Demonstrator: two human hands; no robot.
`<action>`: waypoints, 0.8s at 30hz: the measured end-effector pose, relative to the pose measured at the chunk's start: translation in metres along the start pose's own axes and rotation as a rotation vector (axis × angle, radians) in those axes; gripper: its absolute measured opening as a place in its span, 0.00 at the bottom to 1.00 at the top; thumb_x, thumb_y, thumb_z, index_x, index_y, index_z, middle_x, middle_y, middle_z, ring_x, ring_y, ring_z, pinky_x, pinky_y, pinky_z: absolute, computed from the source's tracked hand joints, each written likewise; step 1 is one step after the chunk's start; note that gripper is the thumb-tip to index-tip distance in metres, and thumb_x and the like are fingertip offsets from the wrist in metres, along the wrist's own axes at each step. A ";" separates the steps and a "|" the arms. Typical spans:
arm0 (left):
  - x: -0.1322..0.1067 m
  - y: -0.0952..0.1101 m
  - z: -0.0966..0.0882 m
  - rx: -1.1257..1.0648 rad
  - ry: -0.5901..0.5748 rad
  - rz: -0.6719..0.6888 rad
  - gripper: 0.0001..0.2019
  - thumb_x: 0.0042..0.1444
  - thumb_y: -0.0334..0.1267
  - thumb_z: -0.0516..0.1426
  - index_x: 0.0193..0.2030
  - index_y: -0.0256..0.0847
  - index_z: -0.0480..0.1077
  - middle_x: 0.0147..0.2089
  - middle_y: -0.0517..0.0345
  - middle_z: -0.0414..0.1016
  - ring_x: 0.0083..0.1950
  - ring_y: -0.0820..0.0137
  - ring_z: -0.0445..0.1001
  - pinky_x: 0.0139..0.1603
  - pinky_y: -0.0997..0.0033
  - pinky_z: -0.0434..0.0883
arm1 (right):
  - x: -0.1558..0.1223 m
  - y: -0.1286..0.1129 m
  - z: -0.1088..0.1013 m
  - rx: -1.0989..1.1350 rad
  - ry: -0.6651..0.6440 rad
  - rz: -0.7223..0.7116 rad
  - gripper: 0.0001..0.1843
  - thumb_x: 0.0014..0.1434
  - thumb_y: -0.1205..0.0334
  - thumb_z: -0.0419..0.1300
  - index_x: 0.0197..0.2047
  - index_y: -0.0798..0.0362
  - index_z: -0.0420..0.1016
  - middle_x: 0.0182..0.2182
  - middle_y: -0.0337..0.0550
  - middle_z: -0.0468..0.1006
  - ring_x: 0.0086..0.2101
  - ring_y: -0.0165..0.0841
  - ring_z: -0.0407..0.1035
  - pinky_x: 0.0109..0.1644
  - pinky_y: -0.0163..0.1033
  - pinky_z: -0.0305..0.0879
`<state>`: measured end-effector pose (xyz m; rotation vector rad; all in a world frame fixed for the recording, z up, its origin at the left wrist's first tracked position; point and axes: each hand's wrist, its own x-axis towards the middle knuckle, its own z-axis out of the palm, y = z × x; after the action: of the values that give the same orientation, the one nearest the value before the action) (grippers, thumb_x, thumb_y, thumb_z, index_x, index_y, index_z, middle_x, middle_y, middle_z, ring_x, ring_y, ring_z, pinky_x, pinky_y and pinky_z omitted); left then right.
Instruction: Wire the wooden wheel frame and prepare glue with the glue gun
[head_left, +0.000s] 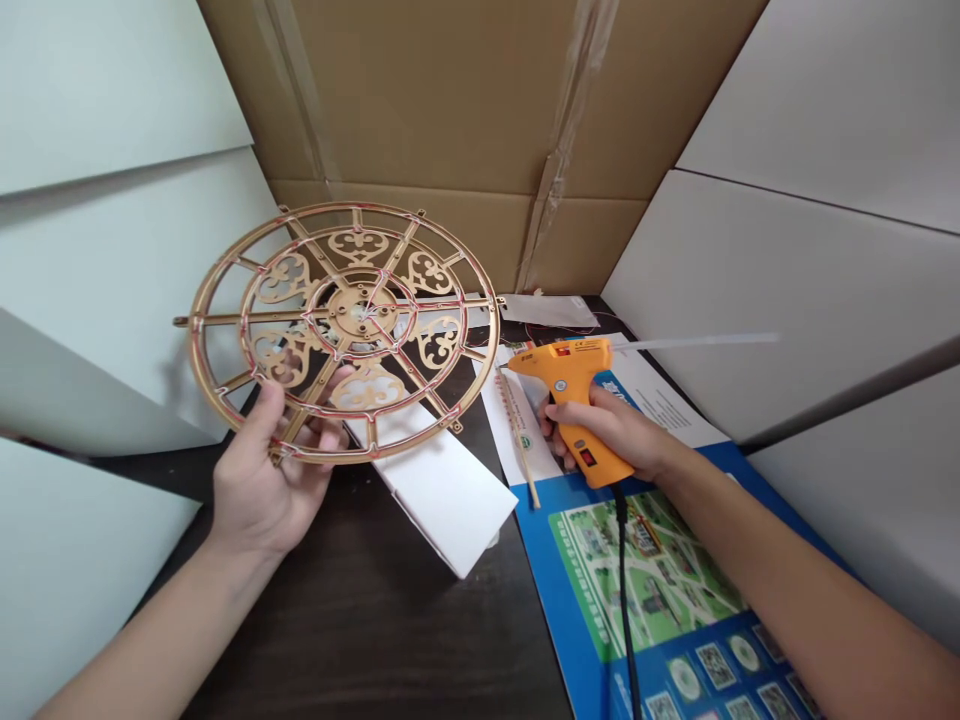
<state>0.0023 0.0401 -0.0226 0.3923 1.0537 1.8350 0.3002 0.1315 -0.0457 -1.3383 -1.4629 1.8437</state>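
My left hand (266, 475) grips the lower rim of a round gold openwork wheel (345, 330) with red wire running along its spokes, and holds it tilted above the dark table. My right hand (607, 430) is wrapped round the handle of an orange hot glue gun (574, 385). The gun's nozzle points left and almost touches the wheel's right rim. A clear glue stick (697, 342) sticks out of the gun's back. Its black cord (626, 600) runs down toward me.
A white foam block (442, 490) lies under the wheel. A blue printed box (660, 590) and white paper sheets (660, 400) lie right, with a thin wooden stick (521, 445) on them. Cardboard (465, 120) stands behind, with white panels on both sides.
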 end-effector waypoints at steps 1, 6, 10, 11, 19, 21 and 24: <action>0.000 0.000 0.000 -0.006 0.005 0.001 0.20 0.70 0.36 0.45 0.40 0.36 0.78 0.40 0.44 0.83 0.17 0.72 0.67 0.13 0.77 0.66 | 0.000 0.000 0.000 0.000 0.001 -0.002 0.14 0.56 0.52 0.66 0.33 0.55 0.72 0.25 0.44 0.73 0.24 0.31 0.69 0.27 0.36 0.69; -0.001 0.000 -0.003 0.014 -0.013 -0.019 0.18 0.69 0.36 0.47 0.42 0.37 0.79 0.43 0.44 0.83 0.18 0.73 0.67 0.14 0.77 0.67 | 0.001 0.001 -0.001 0.020 -0.005 -0.012 0.14 0.56 0.52 0.66 0.33 0.55 0.72 0.27 0.44 0.73 0.24 0.31 0.69 0.26 0.36 0.69; -0.001 -0.001 -0.004 0.020 -0.031 -0.012 0.18 0.69 0.37 0.48 0.41 0.38 0.79 0.44 0.43 0.82 0.18 0.74 0.66 0.15 0.77 0.67 | 0.000 0.001 -0.001 0.010 -0.008 -0.013 0.15 0.55 0.52 0.66 0.31 0.55 0.71 0.25 0.44 0.73 0.23 0.30 0.68 0.25 0.36 0.68; -0.001 -0.001 -0.004 0.019 -0.033 -0.010 0.18 0.69 0.37 0.48 0.41 0.38 0.79 0.43 0.43 0.82 0.18 0.74 0.66 0.15 0.77 0.67 | 0.000 0.001 -0.001 0.012 -0.013 -0.014 0.15 0.54 0.52 0.66 0.30 0.56 0.71 0.25 0.43 0.73 0.23 0.30 0.68 0.25 0.36 0.68; 0.000 -0.002 -0.003 0.011 -0.018 -0.012 0.19 0.70 0.37 0.46 0.40 0.39 0.79 0.41 0.45 0.82 0.18 0.74 0.66 0.17 0.78 0.68 | -0.001 -0.002 0.000 0.003 0.001 -0.026 0.16 0.53 0.51 0.66 0.29 0.56 0.70 0.22 0.42 0.73 0.20 0.30 0.68 0.24 0.34 0.65; 0.000 -0.002 -0.003 0.008 -0.019 -0.006 0.20 0.70 0.37 0.46 0.41 0.39 0.79 0.41 0.46 0.82 0.18 0.74 0.66 0.17 0.78 0.68 | 0.000 -0.002 0.000 -0.001 0.008 -0.021 0.16 0.53 0.51 0.66 0.29 0.56 0.71 0.22 0.42 0.73 0.20 0.30 0.68 0.23 0.34 0.65; 0.001 -0.003 -0.005 0.007 -0.032 0.002 0.19 0.70 0.36 0.46 0.41 0.39 0.78 0.40 0.46 0.82 0.19 0.74 0.66 0.18 0.78 0.68 | 0.000 -0.002 0.000 -0.004 -0.005 -0.011 0.16 0.53 0.51 0.66 0.29 0.56 0.71 0.22 0.42 0.73 0.20 0.30 0.68 0.24 0.35 0.65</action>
<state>0.0004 0.0389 -0.0276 0.4254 1.0392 1.8212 0.2995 0.1320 -0.0441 -1.3253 -1.4743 1.8400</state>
